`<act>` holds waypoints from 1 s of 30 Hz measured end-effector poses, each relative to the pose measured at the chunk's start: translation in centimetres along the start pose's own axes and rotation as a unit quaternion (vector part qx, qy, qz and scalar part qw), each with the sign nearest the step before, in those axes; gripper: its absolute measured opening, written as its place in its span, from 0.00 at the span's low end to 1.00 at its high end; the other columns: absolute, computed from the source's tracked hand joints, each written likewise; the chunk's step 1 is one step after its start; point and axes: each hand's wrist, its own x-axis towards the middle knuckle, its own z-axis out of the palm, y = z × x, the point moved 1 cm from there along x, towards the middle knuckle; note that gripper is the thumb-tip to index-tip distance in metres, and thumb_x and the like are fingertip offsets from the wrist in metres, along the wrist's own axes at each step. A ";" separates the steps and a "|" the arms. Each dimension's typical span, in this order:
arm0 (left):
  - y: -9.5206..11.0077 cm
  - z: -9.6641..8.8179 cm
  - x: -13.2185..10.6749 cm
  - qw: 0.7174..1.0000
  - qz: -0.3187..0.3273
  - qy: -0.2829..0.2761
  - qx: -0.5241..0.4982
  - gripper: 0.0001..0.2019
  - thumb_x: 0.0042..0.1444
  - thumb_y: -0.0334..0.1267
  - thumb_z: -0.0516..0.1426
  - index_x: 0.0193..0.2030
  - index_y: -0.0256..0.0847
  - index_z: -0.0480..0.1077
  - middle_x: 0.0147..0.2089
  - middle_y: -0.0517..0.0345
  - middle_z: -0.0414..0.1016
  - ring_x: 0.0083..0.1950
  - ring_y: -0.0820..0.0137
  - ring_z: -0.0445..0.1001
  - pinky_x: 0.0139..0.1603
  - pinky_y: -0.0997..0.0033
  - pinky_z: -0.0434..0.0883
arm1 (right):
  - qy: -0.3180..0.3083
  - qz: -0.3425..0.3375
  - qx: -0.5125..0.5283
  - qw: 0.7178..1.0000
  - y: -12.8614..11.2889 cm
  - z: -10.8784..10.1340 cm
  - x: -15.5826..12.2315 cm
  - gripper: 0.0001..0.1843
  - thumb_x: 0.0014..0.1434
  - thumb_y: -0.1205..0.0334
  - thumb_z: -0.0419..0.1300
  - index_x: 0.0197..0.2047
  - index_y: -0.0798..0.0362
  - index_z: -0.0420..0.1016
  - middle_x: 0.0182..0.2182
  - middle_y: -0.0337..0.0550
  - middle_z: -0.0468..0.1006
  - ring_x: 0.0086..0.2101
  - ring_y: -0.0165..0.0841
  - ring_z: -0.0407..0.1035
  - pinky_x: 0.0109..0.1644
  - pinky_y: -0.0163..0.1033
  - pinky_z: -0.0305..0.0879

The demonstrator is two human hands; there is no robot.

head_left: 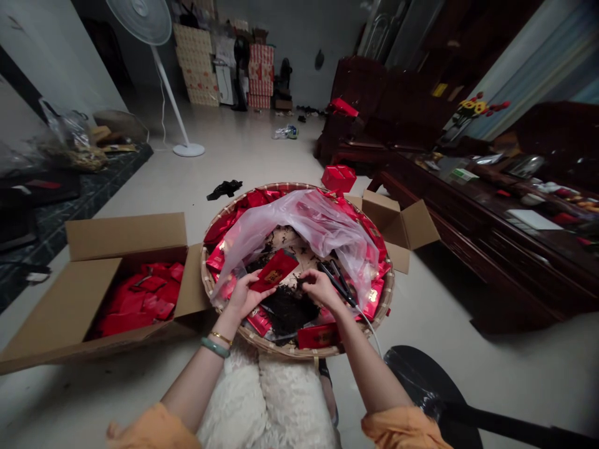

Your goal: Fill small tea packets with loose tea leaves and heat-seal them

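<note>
My left hand (243,296) holds a flat red foil packet (274,271) with a gold label, its end toward my other hand. My right hand (321,289) is bunched at the fingertips just above a heap of dark loose tea leaves (289,310), seemingly pinching some. Both hands are over a round woven bamboo tray (290,348), which holds the heap, more red packets (219,227) and a crumpled clear plastic bag (299,234). Black-handled scissors (337,282) lie beside my right hand, partly under the bag.
To the left of the tray, an open cardboard box (126,237) holds red packets. Another open carton (397,221) sits behind it on the right, with a red box (339,178) nearby. A white fluffy seat lies under me, and a dark wooden cabinet (468,231) runs along the right.
</note>
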 end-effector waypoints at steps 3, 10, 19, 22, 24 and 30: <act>-0.1 0.1 0.0 1.000 -0.002 -0.001 0.004 0.16 0.43 0.24 0.51 0.40 0.34 0.69 0.45 0.43 0.76 0.49 0.56 0.74 0.48 0.49 0.72 | 0.058 0.012 0.212 0.976 -2.1 -2.9 -0.4 0.11 0.47 0.62 0.58 0.35 0.54 0.68 0.29 0.39 0.74 0.29 0.29 0.69 0.34 0.34 0.66; -0.5 0.6 -0.2 1.000 -0.010 -0.013 0.018 0.16 0.41 0.24 0.51 0.38 0.35 0.71 0.42 0.45 0.77 0.50 0.56 0.73 0.49 0.51 0.72 | -0.010 -0.046 0.244 0.969 -8.7 -7.1 -0.1 0.11 0.42 0.67 0.60 0.33 0.54 0.72 0.27 0.36 0.74 0.27 0.27 0.67 0.32 0.31 0.64; -0.5 0.6 -0.2 0.999 -0.007 -0.009 0.030 0.16 0.39 0.24 0.51 0.37 0.34 0.71 0.40 0.46 0.77 0.45 0.57 0.74 0.45 0.51 0.73 | -0.054 -0.076 0.152 0.984 -9.5 -6.6 0.9 0.18 0.46 0.69 0.57 0.42 0.56 0.74 0.36 0.41 0.78 0.32 0.28 0.71 0.36 0.33 0.67; -0.5 0.6 -0.1 0.999 -0.012 -0.018 0.029 0.17 0.39 0.24 0.51 0.38 0.34 0.71 0.40 0.46 0.77 0.44 0.58 0.74 0.45 0.52 0.73 | -0.047 -0.080 0.141 0.986 -9.5 -6.7 0.9 0.15 0.48 0.65 0.59 0.41 0.56 0.75 0.35 0.42 0.79 0.32 0.29 0.72 0.36 0.34 0.67; -0.6 0.6 -0.1 1.000 -0.012 -0.016 0.023 0.18 0.40 0.24 0.51 0.39 0.34 0.71 0.40 0.46 0.77 0.43 0.58 0.75 0.45 0.52 0.73 | -0.046 -0.087 0.112 0.989 -9.5 -6.6 0.9 0.12 0.50 0.66 0.58 0.39 0.56 0.76 0.34 0.42 0.80 0.31 0.29 0.72 0.36 0.34 0.67; -0.6 0.5 0.0 1.000 -0.013 -0.009 0.014 0.18 0.39 0.24 0.51 0.39 0.34 0.71 0.39 0.46 0.77 0.43 0.59 0.75 0.45 0.51 0.73 | -0.060 -0.130 0.047 0.989 -9.5 -6.8 0.9 0.14 0.49 0.72 0.54 0.36 0.55 0.79 0.32 0.41 0.80 0.29 0.29 0.72 0.34 0.32 0.66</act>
